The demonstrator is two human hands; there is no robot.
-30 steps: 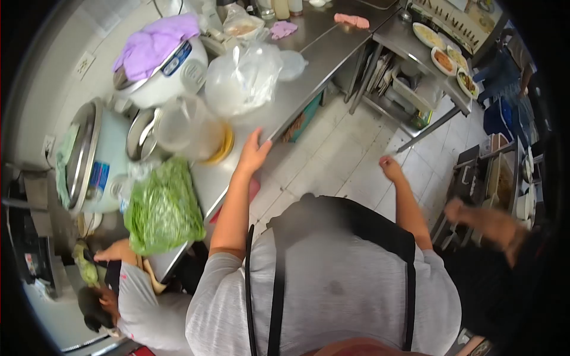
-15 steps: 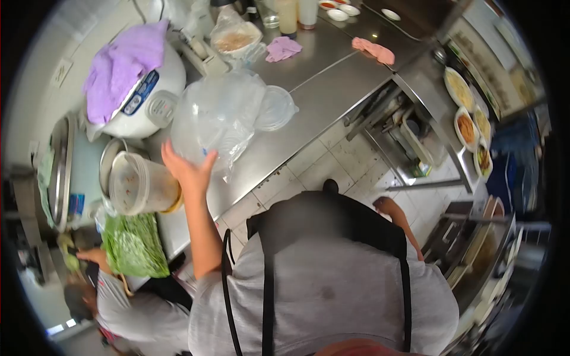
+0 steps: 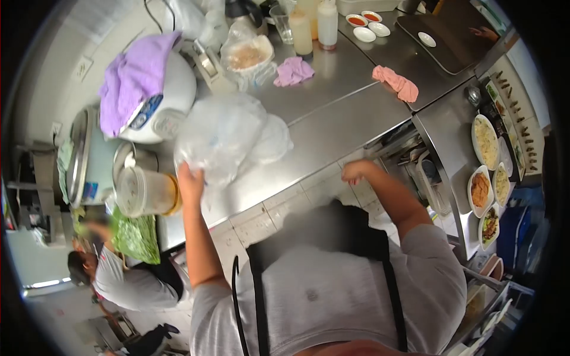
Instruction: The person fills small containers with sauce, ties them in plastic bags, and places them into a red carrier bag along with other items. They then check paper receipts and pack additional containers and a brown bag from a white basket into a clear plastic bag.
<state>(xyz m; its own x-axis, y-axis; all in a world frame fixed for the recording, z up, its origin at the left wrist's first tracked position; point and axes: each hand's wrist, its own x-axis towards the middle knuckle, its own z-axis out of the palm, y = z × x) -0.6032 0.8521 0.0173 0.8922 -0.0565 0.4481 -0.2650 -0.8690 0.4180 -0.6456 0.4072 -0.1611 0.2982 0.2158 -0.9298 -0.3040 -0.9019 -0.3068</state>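
My left hand (image 3: 191,185) is closed on the near edge of a clear plastic bag (image 3: 222,127) that lies on the steel counter (image 3: 323,121). Under and beside the bag, clear round plastic lids (image 3: 276,139) show in part. Left of this hand stands a cloudy plastic tub (image 3: 142,191) with a yellowish base. My right hand (image 3: 355,171) hovers in front of the counter's edge, its fingers curled in, and I see nothing in it.
A white cooker (image 3: 181,83) under a purple cloth (image 3: 133,83) stands at the back left. Bottles (image 3: 328,26), a pink cloth (image 3: 294,71) and an orange cloth (image 3: 396,83) sit farther back. Filled dishes (image 3: 485,142) line the right. Another person (image 3: 127,279) works at lower left.
My left hand has gone from spread fingers beside the bag to closing on its edge. My right hand has risen from low at my side toward the counter's edge. The view has shifted.
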